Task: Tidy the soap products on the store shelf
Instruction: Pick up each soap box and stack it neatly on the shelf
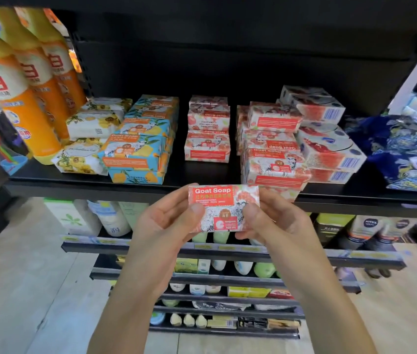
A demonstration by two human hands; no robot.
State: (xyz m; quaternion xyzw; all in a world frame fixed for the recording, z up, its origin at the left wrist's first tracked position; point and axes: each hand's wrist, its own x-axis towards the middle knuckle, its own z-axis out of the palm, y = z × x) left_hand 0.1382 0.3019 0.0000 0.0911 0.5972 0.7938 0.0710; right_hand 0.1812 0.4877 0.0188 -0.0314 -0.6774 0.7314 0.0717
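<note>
Soap shelf (pixel 202 173) carries leaning red-and-white stacks (pixel 273 149) lettered "Goat Soap". One matching box (pixel 224 208), label upright, sits just before the shelf edge, with the left hand (pixel 166 226) and right hand (pixel 276 226) pinching its ends; next it likely needs setting squarely on a red pile

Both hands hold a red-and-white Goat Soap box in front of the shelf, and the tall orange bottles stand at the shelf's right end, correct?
No. The head view shows the tall orange bottles at the left end of the black shelf. The left hand and right hand do hold the red-and-white Goat Soap box.
</note>
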